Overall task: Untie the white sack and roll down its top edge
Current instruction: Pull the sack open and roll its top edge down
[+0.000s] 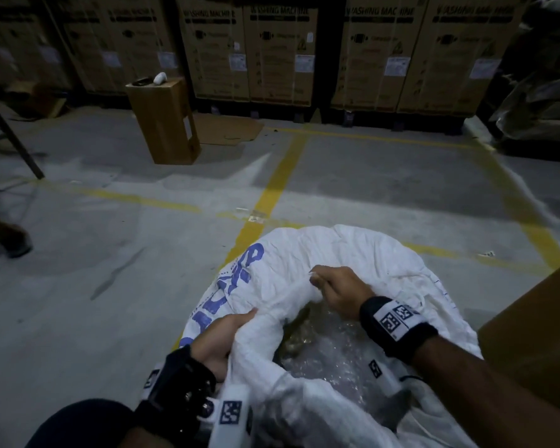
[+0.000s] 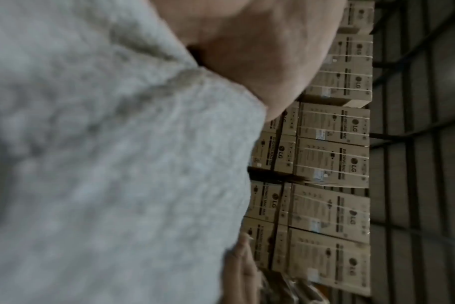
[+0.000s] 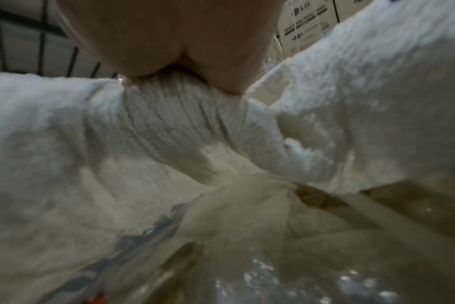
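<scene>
Fingers (image 1: pixel 240 318) of two hands grip one white sack's (image 1: pixel 304 253) rim.

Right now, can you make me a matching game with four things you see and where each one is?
Things:
1. white woven sack with blue letters
2. left hand
3. small brown cardboard box
4. clear shiny plastic wrap

Places:
A. stands alone on the grey floor, in front of the stacked washing machine cartons
B. lies inside the opened sack
C. grips the sack's rim on the near left side
D. sits on the floor over a yellow line, both hands on it

Pairs: 1-D, 2-C, 3-A, 4-B
</scene>
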### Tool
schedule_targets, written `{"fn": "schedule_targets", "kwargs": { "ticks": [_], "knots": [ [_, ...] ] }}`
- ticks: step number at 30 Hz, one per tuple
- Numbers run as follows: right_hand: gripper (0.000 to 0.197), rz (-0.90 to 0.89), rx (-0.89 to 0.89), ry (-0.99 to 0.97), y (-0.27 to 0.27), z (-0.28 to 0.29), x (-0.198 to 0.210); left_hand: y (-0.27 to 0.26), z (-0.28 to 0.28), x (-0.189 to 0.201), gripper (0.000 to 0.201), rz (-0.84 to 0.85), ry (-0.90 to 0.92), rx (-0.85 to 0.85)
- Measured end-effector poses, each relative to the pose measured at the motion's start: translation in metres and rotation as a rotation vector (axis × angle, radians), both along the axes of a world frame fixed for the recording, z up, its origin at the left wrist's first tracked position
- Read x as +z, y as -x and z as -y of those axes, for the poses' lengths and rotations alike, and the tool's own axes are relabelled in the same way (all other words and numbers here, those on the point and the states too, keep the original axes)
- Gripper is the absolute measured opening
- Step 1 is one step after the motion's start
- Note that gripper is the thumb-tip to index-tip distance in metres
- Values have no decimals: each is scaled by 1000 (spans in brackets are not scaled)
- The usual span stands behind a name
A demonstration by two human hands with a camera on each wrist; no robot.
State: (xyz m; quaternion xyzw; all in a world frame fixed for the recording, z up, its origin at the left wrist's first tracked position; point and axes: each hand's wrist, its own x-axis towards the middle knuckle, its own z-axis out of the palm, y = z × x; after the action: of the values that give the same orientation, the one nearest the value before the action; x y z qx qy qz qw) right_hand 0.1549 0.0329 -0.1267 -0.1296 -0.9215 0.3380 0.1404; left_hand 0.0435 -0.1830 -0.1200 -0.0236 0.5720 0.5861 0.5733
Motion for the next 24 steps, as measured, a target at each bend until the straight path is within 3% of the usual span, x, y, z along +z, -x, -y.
{"fn": "schedule_targets", "kwargs": {
  "ticks": [2,6,9,11,13,15,19,22,24],
  "knots": [
    [44,173,-16,-7,8,-1,4,12,5,-9,41,-119,89,-46],
    [51,641,-5,112,28,-4,2,3,2,-31,27,-1039,496,-232],
    [50,819,-13,83,41,-4,2,-18,-8,-26,15,-1394,422,-98],
    [53,849,-32,74,45,-5,6,-29,-17,-22,29,-1514,334,-194],
    [53,847,-56,105,43,-9,10,-41,-25,-24,59,-1551,454,-456],
    [52,844,-81,153,42,-13,13,-48,-33,-34,64,-1573,594,-593],
    [50,812,-85,146,43,-16,14,-44,-43,-39,22,-1552,429,-335],
    [40,645,-94,146,41,-15,11,-36,-42,-46,20,-1346,332,-182],
    [27,453,-163,20,36,-12,9,-27,-43,-42,31,-1157,242,-149]
  ]
}}
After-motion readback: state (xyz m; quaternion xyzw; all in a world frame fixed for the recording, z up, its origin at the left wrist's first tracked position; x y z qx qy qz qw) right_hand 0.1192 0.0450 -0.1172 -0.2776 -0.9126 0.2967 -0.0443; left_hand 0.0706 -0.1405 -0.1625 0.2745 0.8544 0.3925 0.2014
